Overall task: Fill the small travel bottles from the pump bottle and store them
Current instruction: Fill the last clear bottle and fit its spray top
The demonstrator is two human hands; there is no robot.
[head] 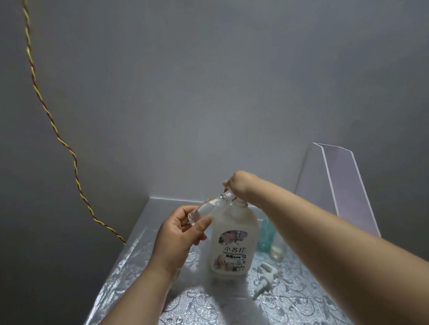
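Note:
A white pump bottle with a flower label stands upright on the silver patterned table. My left hand grips a small clear travel bottle, tilted with its neck up against the pump head. My right hand sits on top of the pump head, fingers closed over it; the nozzle is mostly hidden. Behind the pump bottle stand a teal travel bottle and a pale clear one, partly hidden by my right forearm.
Small white caps and a pump part lie on the table right of the pump bottle. A clear acrylic stand leans at the back right. A twisted red-yellow cord hangs down the grey wall to the table's left edge.

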